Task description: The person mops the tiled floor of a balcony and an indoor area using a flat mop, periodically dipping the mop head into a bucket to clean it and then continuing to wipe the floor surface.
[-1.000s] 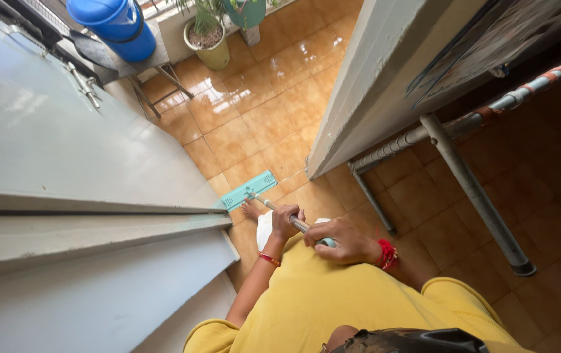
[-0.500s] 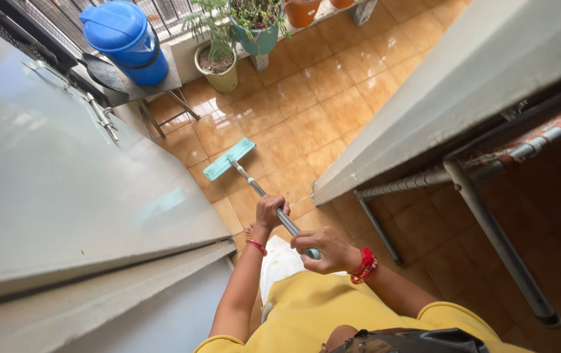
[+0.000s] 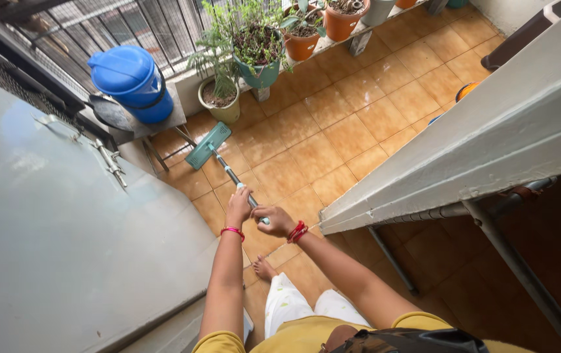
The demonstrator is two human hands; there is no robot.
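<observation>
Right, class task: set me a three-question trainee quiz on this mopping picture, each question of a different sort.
1. True or false: both hands grip the mop handle.
2. Which thing is the mop head nearest? A) blue barrel B) orange pot C) metal table leg
3. Fill in: the left hand wears a red ____ at the wrist.

Key: 1 true; 2 A; 3 bangle. The right hand sits lower on the handle.

My mop head [image 3: 208, 145] lies on the floor [image 3: 352, 131] ahead, just before the stool [image 3: 156, 127] carrying the barrel [image 3: 131, 80]; potted plants [image 3: 228, 98] stand right of it.
</observation>
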